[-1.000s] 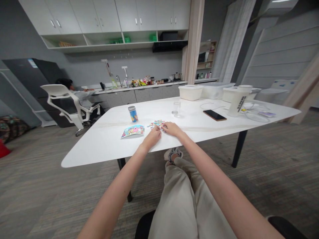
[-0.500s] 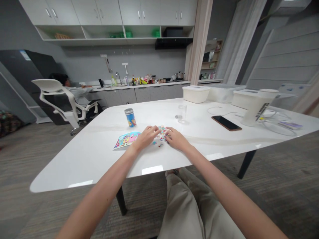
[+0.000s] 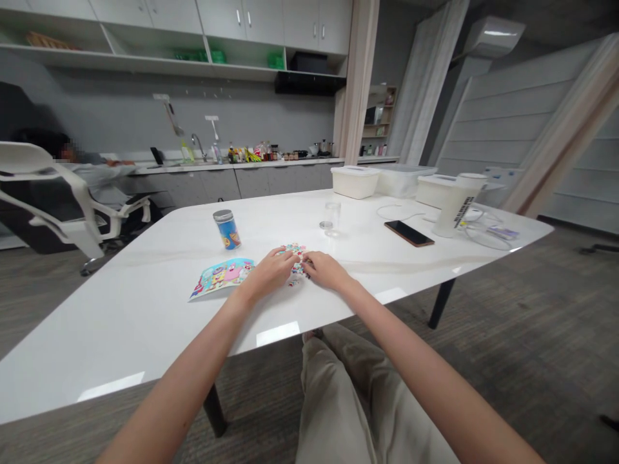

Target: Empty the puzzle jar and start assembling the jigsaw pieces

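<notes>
A heap of tiny multicoloured pieces [image 3: 295, 249], perhaps puzzle pieces, lies on the white table [image 3: 159, 309]. My left hand [image 3: 271, 270] rests against the heap's left side, its fingers loosely bent and apart. From the right, my right hand [image 3: 327, 269] reaches into the same pieces with curved fingers, the tips close to those of my left. Neither hand visibly lifts anything; the hands cover part of the heap. Left of my left hand lies a creased cartoon picture sheet [image 3: 225, 273]. Behind it stands a blue printed jar [image 3: 227, 232] with a metal lid.
Beyond my hands is a clear plastic container [image 3: 333, 216] with a round lid [image 3: 325, 225] beside it. To the right are a phone [image 3: 409, 233], a white tumbler [image 3: 457, 209], cables and storage boxes [image 3: 355, 182]. A person [image 3: 97, 180] sits at the far left near a white chair [image 3: 53, 212].
The view has turned to the right, so everything appears further left. My hands have drawn closer together, the fingertips nearly meeting over the pieces.
</notes>
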